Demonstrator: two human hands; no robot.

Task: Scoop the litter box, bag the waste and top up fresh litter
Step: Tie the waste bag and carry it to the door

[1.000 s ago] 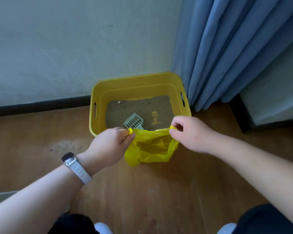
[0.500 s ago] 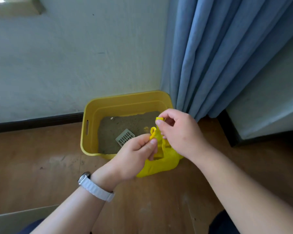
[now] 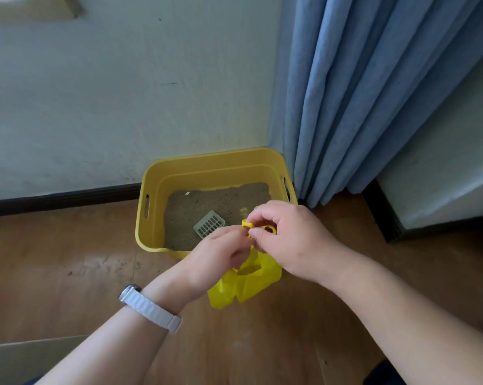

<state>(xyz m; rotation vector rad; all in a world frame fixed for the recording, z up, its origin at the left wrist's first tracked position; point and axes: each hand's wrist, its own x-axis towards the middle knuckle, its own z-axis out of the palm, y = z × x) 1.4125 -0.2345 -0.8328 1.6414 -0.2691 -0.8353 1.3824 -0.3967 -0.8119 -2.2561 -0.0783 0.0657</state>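
Tying off the yellow bag (image 3: 245, 284)
Left hand (image 3: 220, 254) and right hand (image 3: 287, 240) each pinch a handle, bag just in front of the litter box (image 3: 207, 168). I'd cross the 2 handles, pull snug, keep it upright.

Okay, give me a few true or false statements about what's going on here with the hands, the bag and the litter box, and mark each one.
1. The left hand and the right hand both pinch the handles of the yellow bag. True.
2. The grey scoop is in the left hand. False: it lies on the litter inside the litter box.
3. The litter box stands on the floor next to the blue curtain. True.
4. The white-banded watch is on the right wrist. False: it is on the left wrist.
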